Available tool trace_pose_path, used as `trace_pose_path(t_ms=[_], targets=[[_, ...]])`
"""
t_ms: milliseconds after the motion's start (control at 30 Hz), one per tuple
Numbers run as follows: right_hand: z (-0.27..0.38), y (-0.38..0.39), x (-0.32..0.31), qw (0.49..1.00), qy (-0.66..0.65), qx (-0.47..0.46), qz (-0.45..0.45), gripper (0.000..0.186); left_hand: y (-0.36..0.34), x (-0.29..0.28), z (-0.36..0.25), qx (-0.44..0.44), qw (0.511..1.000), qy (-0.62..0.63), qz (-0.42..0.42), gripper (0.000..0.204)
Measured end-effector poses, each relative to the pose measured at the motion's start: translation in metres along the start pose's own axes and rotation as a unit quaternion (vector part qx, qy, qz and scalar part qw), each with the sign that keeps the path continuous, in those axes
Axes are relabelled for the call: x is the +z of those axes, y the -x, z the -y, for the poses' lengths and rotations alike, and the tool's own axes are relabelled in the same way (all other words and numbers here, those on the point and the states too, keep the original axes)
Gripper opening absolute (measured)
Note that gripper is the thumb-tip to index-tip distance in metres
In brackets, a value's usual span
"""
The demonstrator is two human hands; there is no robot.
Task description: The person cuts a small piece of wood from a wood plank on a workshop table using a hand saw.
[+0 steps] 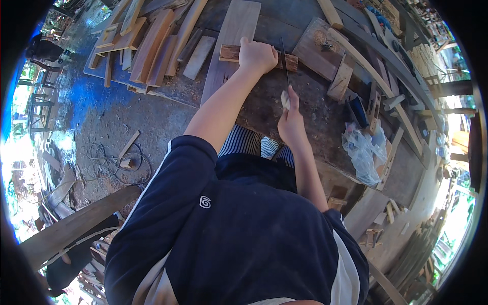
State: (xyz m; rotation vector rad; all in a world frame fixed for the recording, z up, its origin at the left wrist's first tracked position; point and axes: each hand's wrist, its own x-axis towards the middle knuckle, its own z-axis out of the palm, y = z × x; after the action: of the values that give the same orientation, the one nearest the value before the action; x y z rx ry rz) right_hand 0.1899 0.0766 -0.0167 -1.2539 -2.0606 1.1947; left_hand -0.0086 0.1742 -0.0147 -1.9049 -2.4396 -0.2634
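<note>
The left hand (258, 55) grips a wooden block (230, 53); the right hand (293, 124) holds a thin-bladed tool (285, 66), which might cut the left if it slips sideways.

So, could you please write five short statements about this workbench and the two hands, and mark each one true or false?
1. The left hand holds a short wooden block. True.
2. Neither hand holds a tool. False: the right hand holds a thin dark-bladed tool by its pale handle.
3. The short wooden block lies crosswise over a long board. True.
4. The clear plastic bag is to the left of both hands. False: it is to the right of them.
5. Several loose wood pieces lie to the left of the long board. True.
</note>
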Motion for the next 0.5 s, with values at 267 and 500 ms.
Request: trace_pose_path(t_ms=[267,500], targets=[[-0.019,-0.051,0.010,0.996,-0.010,-0.079,-0.032,0.070,-0.001,0.000,-0.001,0.009,1.000,-0.004,-0.004,0.044],[-0.011,-0.068,0.009,0.999,-0.025,-0.014,-0.018,0.069,-0.001,-0.004,-0.005,0.003,1.000,-0.003,0.001,0.044]])
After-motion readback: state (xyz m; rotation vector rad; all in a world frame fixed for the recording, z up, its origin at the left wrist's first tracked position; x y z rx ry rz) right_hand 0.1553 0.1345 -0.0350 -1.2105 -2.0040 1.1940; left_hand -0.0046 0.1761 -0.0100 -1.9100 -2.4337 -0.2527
